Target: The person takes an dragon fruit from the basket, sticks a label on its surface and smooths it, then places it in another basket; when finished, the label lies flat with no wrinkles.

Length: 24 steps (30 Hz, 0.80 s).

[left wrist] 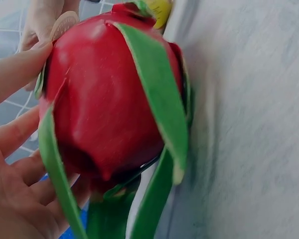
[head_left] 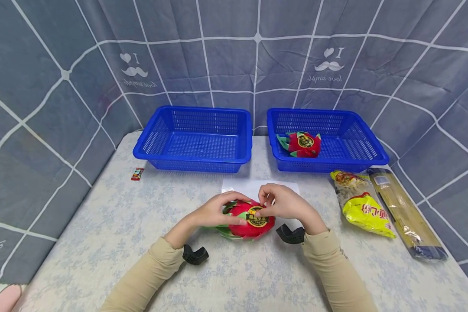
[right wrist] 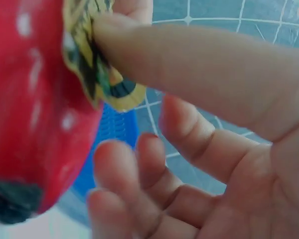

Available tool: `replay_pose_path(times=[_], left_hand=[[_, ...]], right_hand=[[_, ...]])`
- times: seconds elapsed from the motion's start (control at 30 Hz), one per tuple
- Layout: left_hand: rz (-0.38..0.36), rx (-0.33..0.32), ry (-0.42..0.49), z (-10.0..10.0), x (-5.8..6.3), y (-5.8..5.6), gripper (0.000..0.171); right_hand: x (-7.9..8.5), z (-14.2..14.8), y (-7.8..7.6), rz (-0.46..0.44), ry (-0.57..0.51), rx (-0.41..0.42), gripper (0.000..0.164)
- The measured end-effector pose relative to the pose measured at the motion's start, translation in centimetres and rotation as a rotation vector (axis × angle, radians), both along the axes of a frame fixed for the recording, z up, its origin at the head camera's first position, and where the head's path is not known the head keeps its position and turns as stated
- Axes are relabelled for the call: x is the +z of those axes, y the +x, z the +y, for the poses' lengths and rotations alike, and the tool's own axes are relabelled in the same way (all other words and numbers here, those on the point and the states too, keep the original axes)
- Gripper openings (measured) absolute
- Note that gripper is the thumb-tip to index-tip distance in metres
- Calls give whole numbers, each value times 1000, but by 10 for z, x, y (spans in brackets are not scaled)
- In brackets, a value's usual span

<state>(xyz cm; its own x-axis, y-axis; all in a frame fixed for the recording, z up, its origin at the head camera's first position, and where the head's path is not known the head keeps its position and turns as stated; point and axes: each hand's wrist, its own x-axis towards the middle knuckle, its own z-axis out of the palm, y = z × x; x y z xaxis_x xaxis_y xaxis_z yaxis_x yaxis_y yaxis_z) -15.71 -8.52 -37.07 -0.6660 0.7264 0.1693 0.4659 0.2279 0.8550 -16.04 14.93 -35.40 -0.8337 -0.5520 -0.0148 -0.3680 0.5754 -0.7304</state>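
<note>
A red dragon fruit (head_left: pixel 243 232) with green leaf tips lies on its side near the middle of the table. My left hand (head_left: pixel 222 207) grips it from the left, thumb on the near side and fingers on the far side. A round yellow-and-black label (right wrist: pixel 122 94) sits on the fruit, and one edge stands away from the skin. With its thumb on the printed face, my right hand (head_left: pixel 284 203) pinches this label. The other right fingers (right wrist: pixel 174 119) are curled beside the fruit. In the left wrist view, the label's back (left wrist: pixel 65 24) sticks out past the fruit's red skin (left wrist: pixel 104 89).
Behind stand two blue baskets: the left one (head_left: pixel 193 166), and the right one (head_left: pixel 327 167) holding another dragon fruit (head_left: pixel 308 149). At right lie a yellow bag of food (head_left: pixel 364 208) and a long clear packet (head_left: pixel 409 216). A white sheet (head_left: pixel 242 186) and small red packet (head_left: pixel 137 173) lie on the table.
</note>
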Motion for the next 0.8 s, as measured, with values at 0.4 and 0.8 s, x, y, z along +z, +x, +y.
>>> replay_pose_path(times=[0.4, 0.8], left_hand=[[-45, -39, 28, 0, -9, -7, 49], [-136, -129, 161, 6, -14, -3, 27]], right_hand=[[-36, 8, 16, 129, -204, -51, 10], [-75, 4, 39, 358, -334, -119, 24]])
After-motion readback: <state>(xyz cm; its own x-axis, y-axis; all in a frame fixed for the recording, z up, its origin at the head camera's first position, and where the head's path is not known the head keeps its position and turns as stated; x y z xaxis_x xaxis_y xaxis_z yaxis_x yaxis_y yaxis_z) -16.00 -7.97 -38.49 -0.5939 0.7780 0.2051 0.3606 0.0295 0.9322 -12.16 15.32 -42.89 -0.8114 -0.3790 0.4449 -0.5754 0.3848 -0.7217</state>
